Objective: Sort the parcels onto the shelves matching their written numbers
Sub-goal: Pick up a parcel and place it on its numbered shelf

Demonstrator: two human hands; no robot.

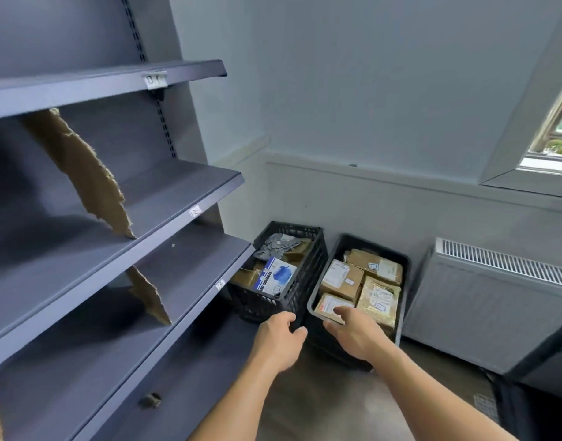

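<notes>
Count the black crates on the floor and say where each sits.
2. The slatted crate stands beside the shelf unit, its near corner gripped by the left hand; the smooth-walled crate sits just right of it, nearer the radiator.

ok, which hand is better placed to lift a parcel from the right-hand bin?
Right. The right hand reaches over the grey bin, fingers extended at the nearest brown parcel. The left hand is occupied, curled on the corner rim of the black crate.
</notes>
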